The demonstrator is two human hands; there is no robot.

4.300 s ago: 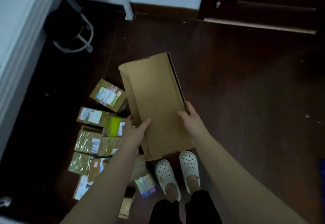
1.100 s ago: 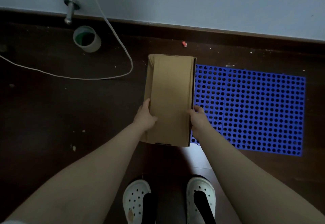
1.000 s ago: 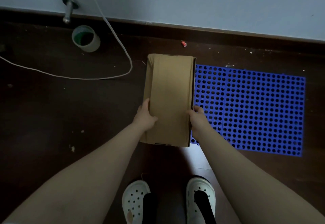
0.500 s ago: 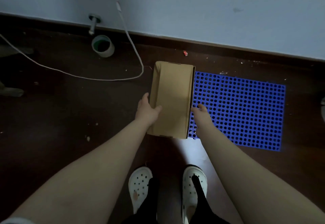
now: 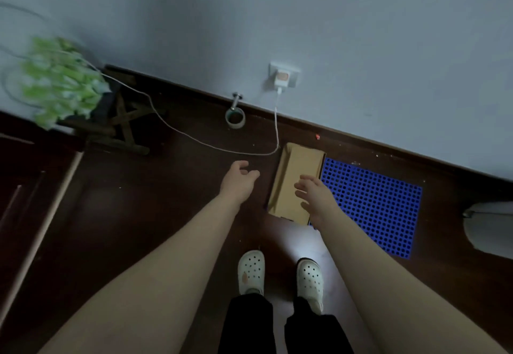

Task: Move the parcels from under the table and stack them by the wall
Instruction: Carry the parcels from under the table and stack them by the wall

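A long brown cardboard parcel (image 5: pixel 291 176) lies flat on the dark floor near the wall (image 5: pixel 361 48), its right side against a blue perforated mat (image 5: pixel 372 203). My left hand (image 5: pixel 238 180) hovers left of the parcel, apart from it, fingers loosely curled and holding nothing. My right hand (image 5: pixel 315 195) is above the parcel's near right part with relaxed fingers, holding nothing. The other parcels and the table are out of view.
A white charger cable (image 5: pixel 194 139) runs from a wall socket (image 5: pixel 284 77) across the floor beside the parcel. A tape roll (image 5: pixel 235 118) sits by the skirting. A plant on a wooden stand (image 5: pixel 116 120) is at left, a pale object (image 5: pixel 488 228) at right. My feet (image 5: pixel 280 273) stand below.
Both hands have let go of the parcel, which now rests on the floor beside the blue mat. My head has risen and turned left, showing more wall and the plant.
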